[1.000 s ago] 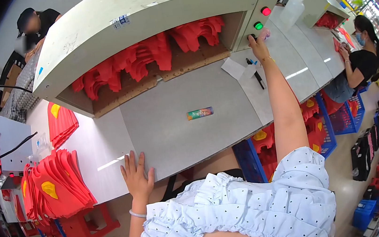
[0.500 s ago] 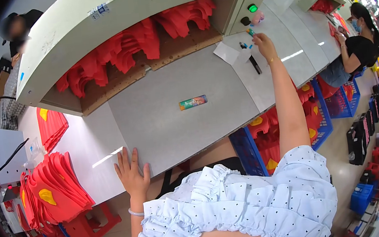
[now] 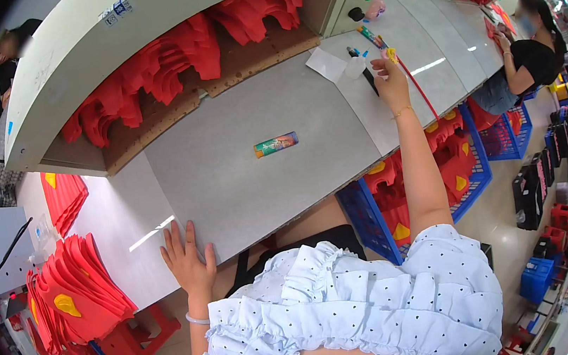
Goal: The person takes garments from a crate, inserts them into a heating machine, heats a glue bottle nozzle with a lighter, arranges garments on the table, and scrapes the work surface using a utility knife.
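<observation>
Left hand (image 3: 190, 261) spread wide at smooth grey tabletop (image 3: 231, 205) edge, right hand (image 3: 392, 85) curled (can't tell grip), open room around printed green cylinder (image 3: 276, 144)

Right arm (image 3: 422, 171) stretched forward, left forearm (image 3: 200, 322) close in.
The right arm runs almost straight from the shoulder, its right grip (image 3: 391, 83) with fingers bent; the left grip (image 3: 190, 263) lies palm down, fingers loosely spread, thumb out to the side.
</observation>
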The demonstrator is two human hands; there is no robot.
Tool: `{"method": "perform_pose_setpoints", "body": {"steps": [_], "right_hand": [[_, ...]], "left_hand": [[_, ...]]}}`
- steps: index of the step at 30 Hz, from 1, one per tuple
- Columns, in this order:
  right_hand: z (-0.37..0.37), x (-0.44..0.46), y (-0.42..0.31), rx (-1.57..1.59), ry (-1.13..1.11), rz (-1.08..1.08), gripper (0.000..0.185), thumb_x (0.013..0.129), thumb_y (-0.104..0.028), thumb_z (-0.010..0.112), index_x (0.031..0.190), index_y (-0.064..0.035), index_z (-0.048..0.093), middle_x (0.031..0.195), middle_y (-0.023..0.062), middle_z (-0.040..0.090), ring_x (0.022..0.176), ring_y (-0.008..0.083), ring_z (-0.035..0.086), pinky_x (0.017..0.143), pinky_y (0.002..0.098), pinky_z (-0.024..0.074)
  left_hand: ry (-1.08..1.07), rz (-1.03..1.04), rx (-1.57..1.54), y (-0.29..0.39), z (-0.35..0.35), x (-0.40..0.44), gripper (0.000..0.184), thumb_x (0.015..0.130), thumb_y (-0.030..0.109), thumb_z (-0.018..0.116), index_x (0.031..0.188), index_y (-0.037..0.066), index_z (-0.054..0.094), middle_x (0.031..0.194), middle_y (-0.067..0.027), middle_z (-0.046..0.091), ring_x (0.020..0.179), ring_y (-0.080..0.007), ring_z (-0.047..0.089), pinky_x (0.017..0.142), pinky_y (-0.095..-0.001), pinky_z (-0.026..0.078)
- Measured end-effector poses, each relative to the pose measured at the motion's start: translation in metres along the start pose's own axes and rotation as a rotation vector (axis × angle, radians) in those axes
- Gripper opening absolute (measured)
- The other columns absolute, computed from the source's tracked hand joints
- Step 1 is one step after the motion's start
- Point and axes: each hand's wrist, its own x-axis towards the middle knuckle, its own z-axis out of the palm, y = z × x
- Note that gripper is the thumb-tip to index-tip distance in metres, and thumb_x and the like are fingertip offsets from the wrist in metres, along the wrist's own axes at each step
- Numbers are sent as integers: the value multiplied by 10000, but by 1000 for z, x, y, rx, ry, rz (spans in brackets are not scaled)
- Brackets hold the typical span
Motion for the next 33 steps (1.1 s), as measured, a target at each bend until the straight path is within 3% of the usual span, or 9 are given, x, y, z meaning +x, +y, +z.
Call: {"method": "perform_pose_setpoints", "body": {"steps": [4,8,13,19,24,27,28,31,33], "right_hand": [[19,-3,-24,42,32,-65,329,771,-140,650,1061,-16,557,849,71,610,727,155,572,667,264,466],[30,-11,-34,-81,-16,12,325,767,-138,652,1041,-6,536,802,72,581,729,159,559,644,275,449],[53,-39,-64,79,-132,-87,307,767,-133,651,1023,-10,536,773,81,567,741,169,551,609,287,437],[76,-72,-124,240,-377,-341,313,780,-129,637,1047,-10,525,843,90,576,729,178,543,601,284,436],[82,-87,-139,284,-411,-186,337,771,-110,635,1081,-38,524,934,106,575,768,197,544,654,284,432],[94,-115,-121,275,-108,-203,346,765,-100,631,1094,-71,529,1020,124,568,828,226,552,688,288,430],[92,-120,-128,277,-117,-208,346,765,-100,631,1094,-71,529,1020,124,568,828,226,552,688,288,430],[86,-132,-159,-102,-273,-654,315,765,-82,613,1072,-89,540,1038,112,562,895,236,553,727,297,426],[91,-135,-152,-118,-311,-674,298,783,-97,603,1074,-84,537,1013,109,570,871,238,561,713,298,430]], "left_hand": [[0,-15,-2,0,1,0,566,757,290,588,1303,197,472,1430,-77,330,1342,-300,246,1079,-493,149],[-1,-21,0,-1,1,0,566,757,299,588,1302,201,472,1426,-77,335,1340,-295,252,1077,-494,153],[21,-5,3,0,0,1,562,758,277,586,1301,191,470,1423,-78,339,1331,-296,270,1072,-499,170],[29,-8,2,-1,2,1,556,761,265,582,1300,191,470,1426,-77,335,1329,-295,275,1072,-498,176],[32,-28,-6,1,0,1,554,751,302,599,1287,213,489,1410,-76,357,1316,-302,294,1059,-507,192],[33,-31,-20,1,-2,3,554,753,270,593,1292,205,483,1413,-76,352,1318,-306,288,1071,-496,176],[34,-31,-24,1,-2,4,556,750,270,597,1291,205,484,1411,-76,355,1316,-306,290,1070,-495,178],[26,-22,-32,0,-2,2,559,745,270,603,1288,206,488,1406,-76,361,1313,-308,295,1069,-493,180],[32,-17,-35,0,-2,2,560,743,268,606,1287,205,490,1406,-75,362,1314,-306,295,1070,-491,180]]}}
